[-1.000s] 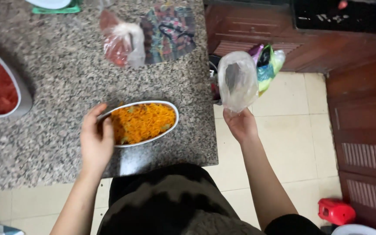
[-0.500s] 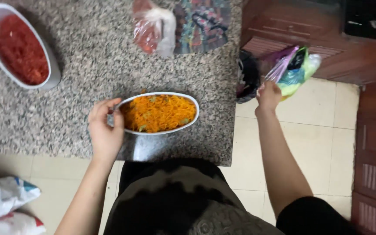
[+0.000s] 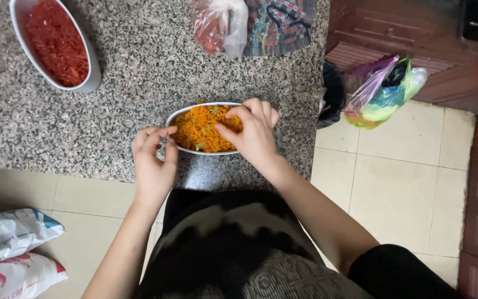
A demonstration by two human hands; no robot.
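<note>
Oval dish (image 3: pixel 195 124) on counter (image 3: pixel 139 66); second dish (image 3: pixel 92 77) far left.

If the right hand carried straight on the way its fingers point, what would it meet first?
The right hand points leftward over the oval white dish, so its fingers would probably first press into the shredded orange food, if not already touching; depth is unclear.

light: soft, even indoor | shadows: faint | glare: none | focus: sharp, slight blur at edges
</note>
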